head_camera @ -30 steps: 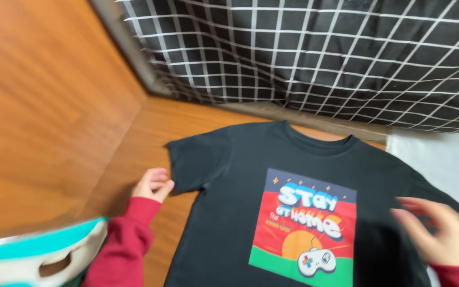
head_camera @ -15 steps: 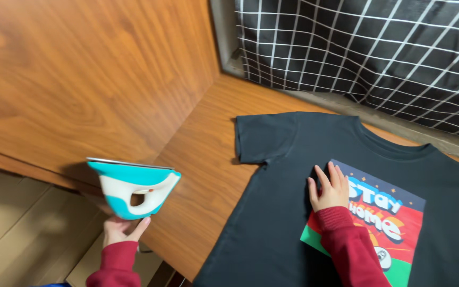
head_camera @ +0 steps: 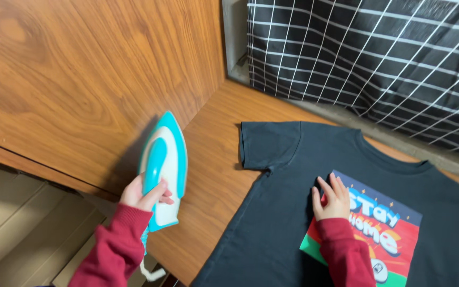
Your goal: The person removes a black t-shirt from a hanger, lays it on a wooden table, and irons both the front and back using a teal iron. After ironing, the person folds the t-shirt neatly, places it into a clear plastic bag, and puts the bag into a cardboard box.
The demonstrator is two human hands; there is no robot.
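the iron (head_camera: 163, 170) within the left hand's fingers (head_camera: 158, 192) looks like smooth, glossy plastic, teal and white. under the right hand's fingers (head_camera: 329, 187) the t-shirt (head_camera: 288, 212) is soft matt black cloth, its colourful print (head_camera: 383, 234) slightly shinier. the tabletop (head_camera: 213, 159) between them is smooth wood-grain with a low sheen.

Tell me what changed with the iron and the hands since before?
The left hand took hold of the iron and lifted it up over the table. The right hand moved onto the shirt and stays pressed flat. The shirt stayed spread out.
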